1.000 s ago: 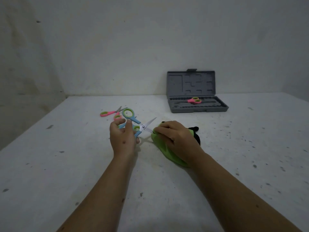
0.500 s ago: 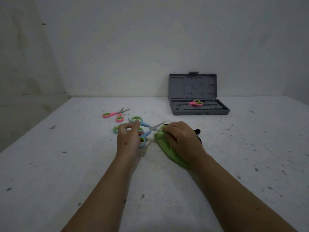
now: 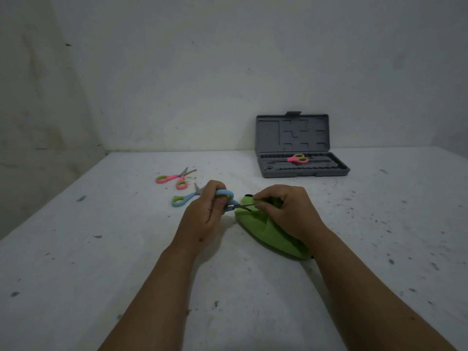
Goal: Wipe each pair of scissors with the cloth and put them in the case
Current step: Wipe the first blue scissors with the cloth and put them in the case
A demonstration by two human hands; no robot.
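Blades now pushed into green cloth [image 3: 268, 231], seemingly closed, blue scissors [image 3: 229, 200]

Grey moulded plastic case [image 3: 304, 171], open, same grey on lid and tray. Inside case: pink-handled scissors with lime-green ring linings [image 3: 297, 159]. Left of case, on white table with dark speckles [image 3: 101, 262]: second pink-handled scissors, lime-green inside loops, silver blades [image 3: 174, 178]. Nearer than those, left of case: light-blue-handled scissors with green loop lining [image 3: 182, 199]. In front of case: light-blue scissors handle [image 3: 225, 195] with dark thin blades, against plain lime-green cloth with black edge [image 3: 268, 233]. Wall behind case off-white, faintly stained.
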